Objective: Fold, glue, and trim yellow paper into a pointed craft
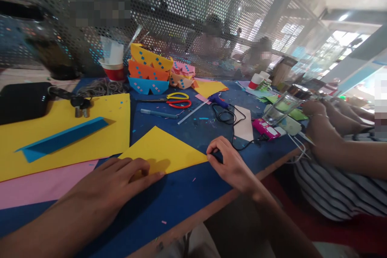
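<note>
Pinching the right-hand tip of the folded yellow paper triangle (pixel 161 151) with our right hand (pixel 229 165) while our left hand (pixel 121 177) presses flat on its lower edge, we judge the sheet, lying on the blue table (pixel 187 193), light, limp, easily creased, best held by corners.

Folded paper triangle (pixel 161 151) on table (pixel 181 197), near edge. Left hand (pixel 116 179) on its near-left corner, right hand (pixel 229 163) at its right tip. Large paper sheet (pixel 115 123) left. Scissors (pixel 178 100) far behind triangle, paper boats (pixel 149 68) farther.
</note>
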### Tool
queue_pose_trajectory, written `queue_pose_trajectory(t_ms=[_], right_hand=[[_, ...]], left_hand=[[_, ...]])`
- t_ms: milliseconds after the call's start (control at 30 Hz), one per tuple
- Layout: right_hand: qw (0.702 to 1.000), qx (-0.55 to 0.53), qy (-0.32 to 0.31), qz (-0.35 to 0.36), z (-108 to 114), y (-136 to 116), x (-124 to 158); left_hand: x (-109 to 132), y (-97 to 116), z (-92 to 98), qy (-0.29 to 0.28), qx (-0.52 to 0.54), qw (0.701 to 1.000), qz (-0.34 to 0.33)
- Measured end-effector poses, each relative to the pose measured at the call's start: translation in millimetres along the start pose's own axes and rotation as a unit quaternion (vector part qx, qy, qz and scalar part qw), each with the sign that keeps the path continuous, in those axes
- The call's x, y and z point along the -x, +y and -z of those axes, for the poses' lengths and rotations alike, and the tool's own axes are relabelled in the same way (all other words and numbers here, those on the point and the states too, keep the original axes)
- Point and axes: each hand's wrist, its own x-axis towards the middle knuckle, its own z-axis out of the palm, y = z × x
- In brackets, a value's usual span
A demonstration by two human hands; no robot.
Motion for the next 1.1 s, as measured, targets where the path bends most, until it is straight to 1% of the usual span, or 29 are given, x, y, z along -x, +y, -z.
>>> queue_pose_trajectory(t_ms=[200,433,500,533,600,667,700,733,800,867,933,1000,1100], right_hand=[[1.000,0.007,0.003,0.002,-1.7,1.3,0.8],[1.000,0.017,0.003,0.003,-1.0,2.8,0.3],[1.000,0.013,0.001,0.005,-1.3,3.4,0.1],[1.000,0.017,0.008,0.008,-1.5,2.4,0.3],[0.997,0.052,0.046,0.022,-2.0,-4.3,1.0],[0.988,0.108,0.097,0.049,-3.3,-18.2,1.4],[0.984,0.124,0.108,0.067,-4.7,-27.5,1.0],[0.983,0.124,0.099,0.087,-6.8,-37.5,-0.1],[0.987,0.091,0.047,0.125,-13.7,-57.3,-4.9],[0.989,0.058,-0.031,0.130,-24.1,-72.2,-12.9],[0.986,0.065,-0.089,0.123,-35.9,-79.6,-22.3],[0.983,0.088,-0.117,0.107,-45.8,-80.8,-30.1],[0.983,0.094,-0.125,0.091,-52.6,-77.8,-35.9]], left_hand=[[0.4,-1.4,-1.6,-0.012,0.021,1.000,0.014],[-2.1,1.1,-0.3,0.009,0.026,1.000,0.012],[-4.7,3.3,1.5,0.005,0.024,1.000,0.017],[-6.1,4.5,2.8,0.005,0.023,1.000,0.016],[-8.6,6.8,5.6,0.004,0.017,1.000,0.015],[-10.4,7.8,7.6,0.000,0.012,1.000,0.010],[-11.1,7.5,8.1,-0.003,0.010,1.000,0.007],[-11.6,6.7,8.0,-0.008,0.008,1.000,0.005],[-12.2,4.2,6.3,-0.016,0.006,1.000,-0.004],[-12.5,2.5,3.2,-0.018,-0.001,1.000,-0.016],[-12.7,4.1,-0.2,-0.011,-0.019,1.000,-0.015],[-13.1,9.4,-3.2,0.004,-0.036,0.999,0.007],[-14.3,19.3,-4.9,0.022,-0.038,0.998,0.043]])
